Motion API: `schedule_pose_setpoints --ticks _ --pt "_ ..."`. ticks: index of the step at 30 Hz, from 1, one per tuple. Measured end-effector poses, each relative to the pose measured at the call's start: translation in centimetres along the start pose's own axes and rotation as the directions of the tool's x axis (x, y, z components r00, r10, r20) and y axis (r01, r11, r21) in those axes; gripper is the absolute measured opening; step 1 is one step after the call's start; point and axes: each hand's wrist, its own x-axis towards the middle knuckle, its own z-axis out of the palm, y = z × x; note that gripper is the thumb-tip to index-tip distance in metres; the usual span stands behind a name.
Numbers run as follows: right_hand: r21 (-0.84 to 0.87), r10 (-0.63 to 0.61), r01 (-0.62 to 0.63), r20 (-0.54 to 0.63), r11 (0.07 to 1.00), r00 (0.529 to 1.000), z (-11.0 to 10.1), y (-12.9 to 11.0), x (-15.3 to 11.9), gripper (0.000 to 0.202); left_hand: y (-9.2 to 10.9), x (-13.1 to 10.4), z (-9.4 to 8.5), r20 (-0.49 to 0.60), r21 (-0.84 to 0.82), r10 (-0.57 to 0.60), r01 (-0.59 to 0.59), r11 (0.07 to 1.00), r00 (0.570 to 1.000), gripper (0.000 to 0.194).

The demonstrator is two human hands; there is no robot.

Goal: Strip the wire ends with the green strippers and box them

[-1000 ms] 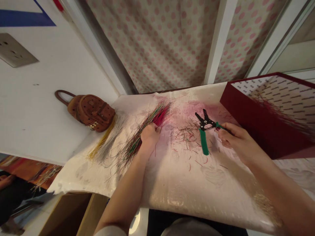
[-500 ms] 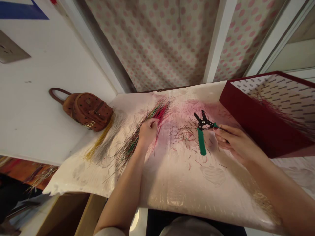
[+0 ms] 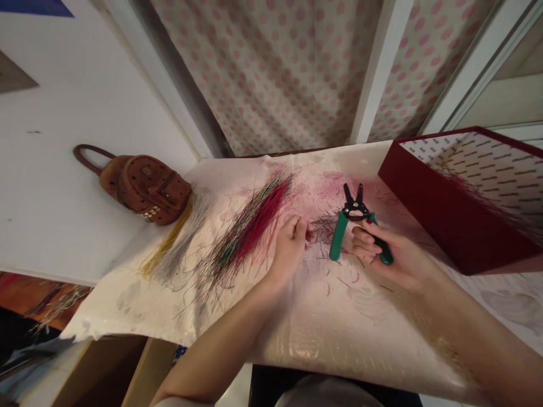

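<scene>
My right hand (image 3: 396, 254) grips wire strippers (image 3: 338, 237) with green handles and black jaws. Their jaws are parted and point away from me, and the handles are spread. My left hand (image 3: 291, 246) is closed in a pinch, left of the strippers; whatever is between its fingertips is too small or hidden to make out. To its left lies a long bundle of thin wires (image 3: 258, 217), red, green and dark. Short cut wire pieces (image 3: 323, 223) are scattered on the table between my two hands.
A brown backpack-shaped bag (image 3: 148, 186) leans by the white wall at left, beside grey wires (image 3: 186, 237) and yellow wires (image 3: 167, 243). At right stands a dark red box (image 3: 428, 209) with wires inside. A plastic-covered cloth (image 3: 322, 333) covers the table; a dotted curtain (image 3: 288, 73) hangs behind.
My left hand has moved right and nearer, off the wire bundle toward the strippers. My right hand has turned the strippers upright and shifted its hold, with fingers now between the handles.
</scene>
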Motion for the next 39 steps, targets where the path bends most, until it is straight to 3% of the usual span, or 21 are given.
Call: schedule_pose_setpoints --ticks 3,6,13,16,23,29,33,39 --pt "-0.014 -0.057 0.056 -0.082 0.998 0.995 1.1 1.7 0.4 0.013 -0.5 -0.7 1.2 0.018 -0.068 -0.065 0.066 0.996 0.998 0.037" --pt "-0.040 -0.109 0.104 -0.117 0.994 0.987 2.4 3.1 0.5 0.013 -0.4 -1.3 1.8 0.045 -0.096 -0.048 0.052 0.994 0.998 0.036" --pt "-0.044 -0.060 0.069 0.179 0.997 0.982 4.3 3.9 0.4 0.015 0.2 -1.5 1.6 -0.005 -0.106 0.027 -0.027 0.994 1.000 0.036" --pt "-0.035 -0.065 0.074 0.208 0.997 0.976 4.2 3.9 0.5 0.014 0.2 -1.2 1.2 0.018 -0.091 0.022 -0.020 0.996 1.000 0.035" --pt "-0.019 -0.178 0.180 0.071 0.983 0.981 2.4 2.6 0.7 0.010 -1.1 0.3 0.3 -0.041 -0.041 -0.082 0.080 0.996 0.996 0.035" --pt "-0.026 -0.216 0.218 0.066 0.976 0.974 1.8 2.0 0.7 0.009 -1.5 0.6 0.6 0.049 -0.011 0.062 -0.061 0.998 0.997 0.035" --pt "-0.050 -0.221 0.230 0.136 0.972 0.966 2.0 2.0 0.6 0.019 -1.3 0.1 1.0 0.115 0.004 0.079 -0.080 0.997 0.990 0.031" --pt "-0.110 -0.198 0.223 0.196 0.969 0.960 2.0 1.8 0.7 0.025 -0.7 -1.0 0.7 0.150 0.163 0.109 -0.134 0.977 0.983 0.029"
